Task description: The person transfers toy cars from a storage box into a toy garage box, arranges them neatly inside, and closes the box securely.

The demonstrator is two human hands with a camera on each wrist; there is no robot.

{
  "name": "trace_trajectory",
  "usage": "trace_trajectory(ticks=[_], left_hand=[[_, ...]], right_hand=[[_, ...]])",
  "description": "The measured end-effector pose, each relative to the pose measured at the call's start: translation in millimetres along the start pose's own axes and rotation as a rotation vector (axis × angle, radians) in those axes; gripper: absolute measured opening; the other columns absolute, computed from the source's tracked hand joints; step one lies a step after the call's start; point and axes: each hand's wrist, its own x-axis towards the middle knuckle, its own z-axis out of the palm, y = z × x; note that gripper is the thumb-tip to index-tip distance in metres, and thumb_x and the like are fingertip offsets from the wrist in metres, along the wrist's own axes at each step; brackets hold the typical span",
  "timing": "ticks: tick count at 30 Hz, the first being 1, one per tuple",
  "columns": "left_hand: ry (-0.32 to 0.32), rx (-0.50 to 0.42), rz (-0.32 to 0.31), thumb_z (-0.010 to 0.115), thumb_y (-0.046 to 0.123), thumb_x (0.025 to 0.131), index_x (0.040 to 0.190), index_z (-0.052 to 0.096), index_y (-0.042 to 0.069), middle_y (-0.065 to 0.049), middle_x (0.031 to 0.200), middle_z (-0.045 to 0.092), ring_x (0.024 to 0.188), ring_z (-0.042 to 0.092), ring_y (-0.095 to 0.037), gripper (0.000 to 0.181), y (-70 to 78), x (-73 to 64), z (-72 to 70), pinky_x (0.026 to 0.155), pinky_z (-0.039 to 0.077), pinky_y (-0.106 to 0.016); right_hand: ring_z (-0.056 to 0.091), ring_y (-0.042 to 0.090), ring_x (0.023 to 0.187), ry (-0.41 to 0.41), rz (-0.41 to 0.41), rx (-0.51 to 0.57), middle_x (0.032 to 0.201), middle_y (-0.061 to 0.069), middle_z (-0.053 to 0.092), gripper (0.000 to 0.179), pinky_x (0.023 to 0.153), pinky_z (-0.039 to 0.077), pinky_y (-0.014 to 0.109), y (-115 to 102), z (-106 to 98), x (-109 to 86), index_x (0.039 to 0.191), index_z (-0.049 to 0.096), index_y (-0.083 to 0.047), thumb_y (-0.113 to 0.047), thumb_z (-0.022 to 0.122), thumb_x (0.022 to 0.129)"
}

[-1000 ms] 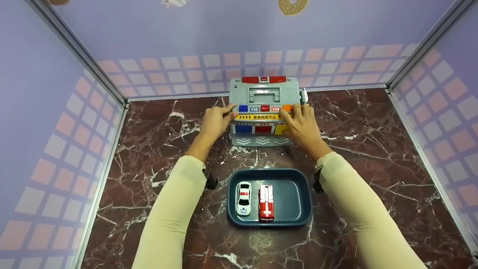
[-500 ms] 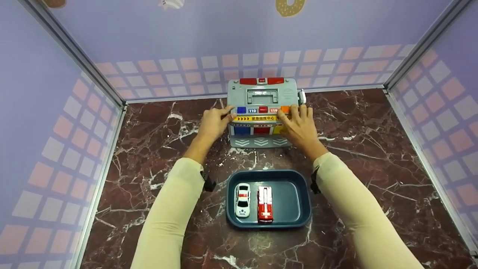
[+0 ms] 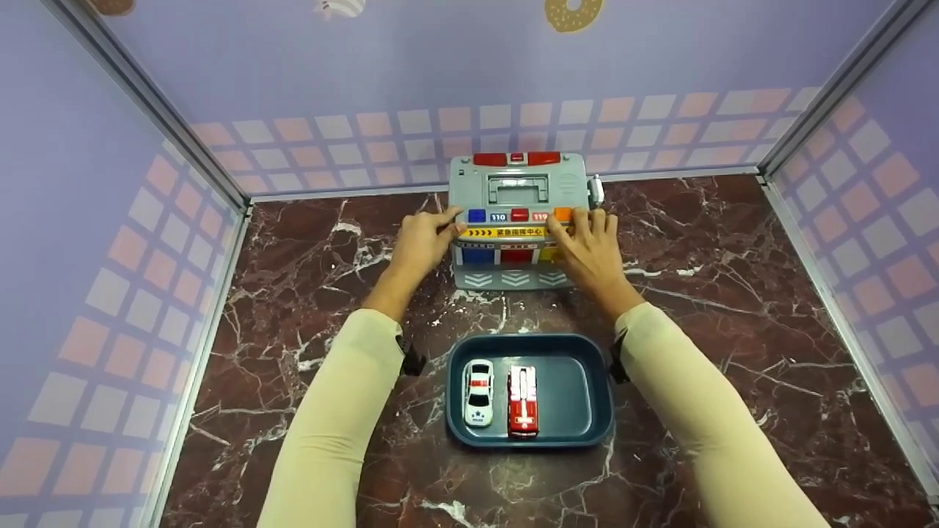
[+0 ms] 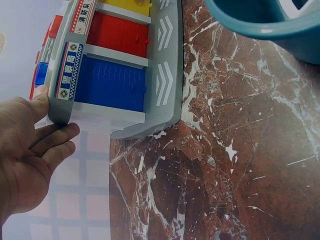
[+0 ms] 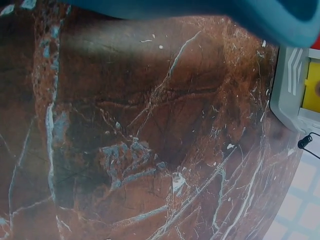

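Note:
A grey toy garage (image 3: 469, 183) with blue, red and yellow doors stands at the back wall in the head view. My left hand (image 3: 419, 243) pinches the left end of its roof edge. In the left wrist view the thumb lies near the blue button (image 4: 41, 73), with the fingers at the roof's end. My right hand (image 3: 596, 257) holds the roof's right front, fingers on top by the orange button (image 3: 563, 213) and a fingertip over the yellow door (image 4: 132, 5). Most of that hand is out of the right wrist view.
Closer to me sits a dark blue tray (image 3: 528, 338). Inside it lie a white toy police car (image 3: 478, 393) and a red toy fire truck (image 3: 523, 407), side by side. Purple walls with metal frames enclose the marbled surface (image 3: 308, 440) on three sides.

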Motion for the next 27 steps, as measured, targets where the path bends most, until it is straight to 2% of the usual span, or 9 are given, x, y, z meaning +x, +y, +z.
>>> trace_trajectory(ticks=[8,15,20,27], left_hand=[[-0.007,0.005,-0.009,0.07,0.044,0.107,0.148,0.072,0.025,-0.017,0.142,0.074,0.128,0.075,-0.041,0.045,2.4,-1.2,-0.9,0.113,0.058,-0.053],[0.004,-0.011,-0.01,0.071,0.044,0.106,0.147,0.072,0.025,-0.014,0.142,0.074,0.114,0.077,-0.037,0.045,1.2,-0.9,1.0,0.108,0.06,-0.053],[0.005,-0.014,-0.02,0.07,0.044,0.107,0.147,0.073,0.026,-0.014,0.141,0.075,0.11,0.077,-0.035,0.044,0.4,-0.8,2.2,0.103,0.061,-0.051],[0.003,-0.008,-0.029,0.07,0.044,0.107,0.148,0.072,0.027,-0.018,0.144,0.072,0.126,0.076,-0.038,0.044,0.6,0.8,1.9,0.11,0.06,-0.052]], right_hand=[[0.046,0.052,0.116,-0.11,0.003,0.068,0.137,0.028,0.048,0.088,0.095,0.041,0.063,0,-14,-3.5,0.157,0.046,-0.018,-0.031,0.095,0.085],[0.043,0.052,0.132,-0.205,0.01,0.166,0.154,0.029,0.04,0.096,0.104,0.042,0.066,2,-32,-5.7,0.162,0.042,-0.019,-0.037,0.096,0.085],[0.039,0.052,0.146,-0.23,-0.023,0.207,0.165,0.028,0.035,0.095,0.113,0.041,0.07,4,-44,-8.7,0.163,0.041,-0.017,-0.044,0.093,0.088],[0.039,0.052,0.153,-0.206,-0.125,0.277,0.168,0.026,0.038,0.092,0.123,0.036,0.071,3,-59,-6.2,0.166,0.042,-0.008,-0.048,0.084,0.093]])
